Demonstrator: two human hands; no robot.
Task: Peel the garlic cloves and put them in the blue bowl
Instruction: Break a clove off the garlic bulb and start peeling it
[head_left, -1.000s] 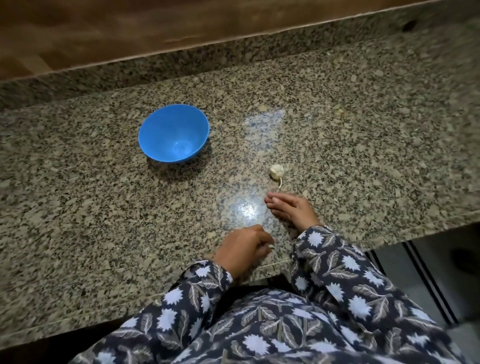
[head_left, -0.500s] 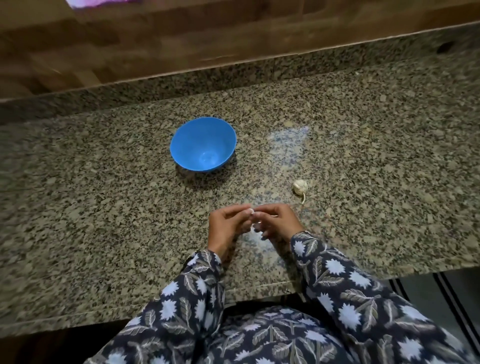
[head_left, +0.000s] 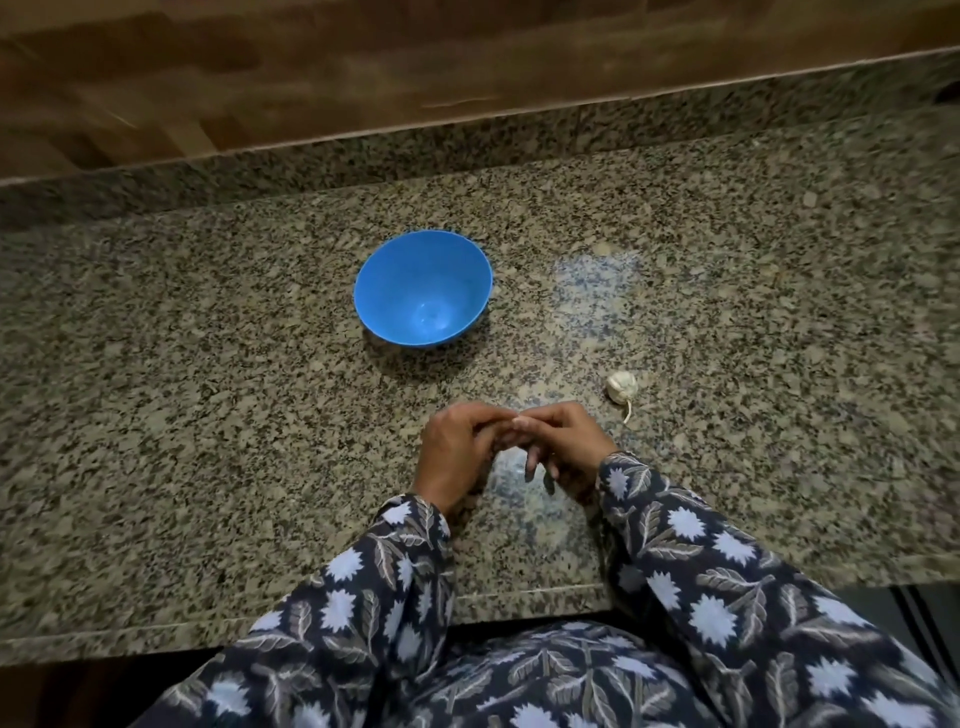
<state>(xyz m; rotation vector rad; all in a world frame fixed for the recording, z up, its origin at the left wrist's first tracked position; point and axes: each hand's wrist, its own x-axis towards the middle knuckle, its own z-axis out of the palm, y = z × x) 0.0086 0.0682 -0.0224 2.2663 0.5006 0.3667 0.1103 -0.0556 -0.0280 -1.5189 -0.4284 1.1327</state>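
Note:
A blue bowl (head_left: 423, 288) stands on the granite counter with nothing visible inside. A whitish garlic bulb (head_left: 622, 386) with a short dry stem lies to the bowl's right and nearer me. My left hand (head_left: 454, 452) and my right hand (head_left: 563, 447) meet just above the counter, left of the bulb. Their fingertips pinch a small pale garlic clove (head_left: 514, 416) between them; most of it is hidden by my fingers.
The granite counter (head_left: 208, 415) runs wide to both sides, with a raised granite back edge (head_left: 311, 161) and a wooden wall behind it. The counter's front edge (head_left: 519, 597) is close to my body. Floor shows at the lower right.
My hands were apart on the counter a second ago, the left one near the front edge. They have come together and now pinch a clove between them. The bulb lies where it was.

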